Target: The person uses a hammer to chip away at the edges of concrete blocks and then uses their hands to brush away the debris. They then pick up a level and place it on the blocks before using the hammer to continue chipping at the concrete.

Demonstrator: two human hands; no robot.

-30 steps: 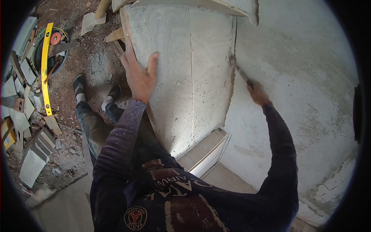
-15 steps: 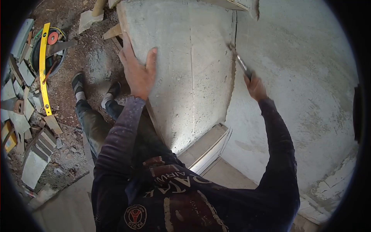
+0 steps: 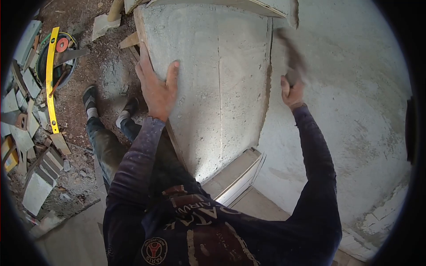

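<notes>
The right hand [image 3: 292,92] is closed in a fist round the handle of a dark narrow hand tool [image 3: 293,55]. The tool is smeared by motion blur, so its exact kind cannot be told. It rises from the fist over the pale plastered wall [image 3: 350,102], just right of the upper right edge of a large grey rough-faced slab [image 3: 222,97]. Whether its tip touches the wall or the slab cannot be told.

The left hand [image 3: 156,88] lies spread flat on the slab near its left edge. The fingers reach up along that edge, the thumb is splayed out onto the grey face, and nothing is held in it. The slab stands tilted, with a thin vertical line down its middle and a crumbly seam where its right edge meets the wall. At its lower edge sits a beige tiled step [image 3: 237,170].

Left of the slab is a dirt floor [image 3: 104,66], where the person's two dark shoes [image 3: 91,95] stand near the slab's left edge. Farther left a long yellow spirit level [image 3: 51,80] lies across a black round bucket [image 3: 42,66] with an orange disc [image 3: 63,44] in it. Grey tile offcuts [image 3: 37,190] are scattered along the floor's left edge.
</notes>
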